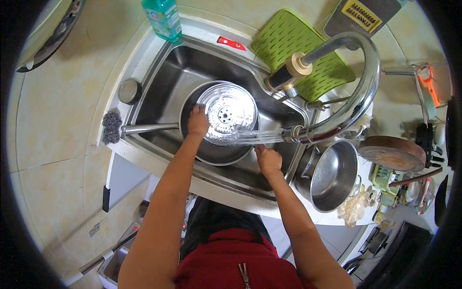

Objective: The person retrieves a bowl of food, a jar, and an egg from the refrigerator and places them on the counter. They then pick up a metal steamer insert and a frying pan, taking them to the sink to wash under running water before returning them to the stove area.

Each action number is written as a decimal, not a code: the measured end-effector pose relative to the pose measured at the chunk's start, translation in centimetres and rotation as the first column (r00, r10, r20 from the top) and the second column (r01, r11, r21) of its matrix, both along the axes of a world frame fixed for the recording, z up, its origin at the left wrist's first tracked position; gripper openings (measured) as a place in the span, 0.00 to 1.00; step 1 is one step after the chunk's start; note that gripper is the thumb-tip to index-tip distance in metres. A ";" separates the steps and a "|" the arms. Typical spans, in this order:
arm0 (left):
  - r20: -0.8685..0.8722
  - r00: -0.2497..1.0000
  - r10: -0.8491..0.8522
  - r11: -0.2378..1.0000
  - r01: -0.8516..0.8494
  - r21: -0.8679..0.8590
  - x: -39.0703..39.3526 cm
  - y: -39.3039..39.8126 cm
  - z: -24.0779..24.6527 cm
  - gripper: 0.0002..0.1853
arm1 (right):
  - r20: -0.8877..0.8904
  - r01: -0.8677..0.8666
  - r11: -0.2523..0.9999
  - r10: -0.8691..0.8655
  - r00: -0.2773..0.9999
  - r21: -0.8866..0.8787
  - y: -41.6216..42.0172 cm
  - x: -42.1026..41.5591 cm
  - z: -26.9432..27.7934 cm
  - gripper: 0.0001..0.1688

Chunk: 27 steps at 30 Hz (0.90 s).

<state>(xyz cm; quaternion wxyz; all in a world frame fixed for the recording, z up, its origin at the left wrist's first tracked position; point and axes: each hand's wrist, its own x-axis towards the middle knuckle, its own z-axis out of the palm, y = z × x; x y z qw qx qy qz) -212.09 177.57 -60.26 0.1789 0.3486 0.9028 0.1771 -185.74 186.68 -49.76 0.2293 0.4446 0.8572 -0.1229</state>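
A deep pan (220,159) with a long steel handle (155,128) rests in the steel sink (173,81). Inside it lies a round, shiny, perforated metal steamer plate (234,99). My left hand (197,122) reaches over the pan's near-left rim and grips the left edge of the plate, its fingertips partly hidden. At the pan's right side, my right hand (269,160) is closed around the rim or a small handle there; the exact grip is hidden. Water (252,136) streams from the chrome faucet (370,85) across the plate's near side and into the pan.
A steel pot (334,177) stands tilted right of the sink. Steel wool (112,127) and a lidded jar (129,91) sit on the left ledge. Behind are a green bottle (163,21), a red-handled knife (231,43) and a green drying mat (292,43).
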 end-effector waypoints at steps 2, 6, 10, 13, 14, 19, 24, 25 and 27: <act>-0.077 0.996 0.038 0.996 -0.031 0.088 -0.1 0.7 0.7 0.26 | 0.069 0.060 0.997 -0.064 0.996 0.054 1.0 -1.0 -0.3 0.19; -0.127 0.976 -0.176 0.984 0.172 -0.044 -0.9 0.9 1.9 0.33 | -0.070 0.239 0.970 -0.235 0.969 0.053 0.7 -1.6 -3.1 0.22; -0.029 0.889 -0.457 0.841 0.422 -0.337 -1.4 0.0 2.0 0.38 | -0.171 0.120 0.976 -0.152 0.973 -0.182 -3.0 -4.0 -2.4 0.21; 0.011 0.878 -0.479 0.810 0.447 -0.379 -0.7 -0.9 1.2 0.35 | -0.096 0.041 0.955 -0.073 0.993 -0.293 -3.5 -4.9 -1.5 0.21; 0.018 0.867 -0.497 0.791 0.462 -0.402 -0.3 -1.2 1.1 0.34 | -0.060 0.031 0.950 -0.053 0.997 -0.311 -3.3 -4.9 -1.7 0.23; 0.021 0.758 -0.652 0.706 0.617 -0.349 1.8 -0.9 1.9 0.29 | -0.641 0.157 0.974 -0.017 0.767 0.163 0.0 -1.3 -10.3 0.23; 0.059 0.791 -0.609 0.744 0.596 -0.302 2.6 -1.3 0.8 0.28 | -0.211 0.142 0.948 -0.206 0.956 -0.283 -2.8 -2.9 -3.6 0.23; 0.065 0.811 -0.582 0.770 0.575 -0.277 2.8 -1.2 0.9 0.27 | -0.183 0.162 0.952 -0.213 0.960 -0.258 -2.2 -2.4 -3.1 0.22; 0.076 0.845 -0.529 0.816 0.531 -0.229 3.2 -0.8 1.1 0.26 | -0.173 0.256 0.947 -0.290 0.941 -0.197 -0.8 -1.6 -3.3 0.22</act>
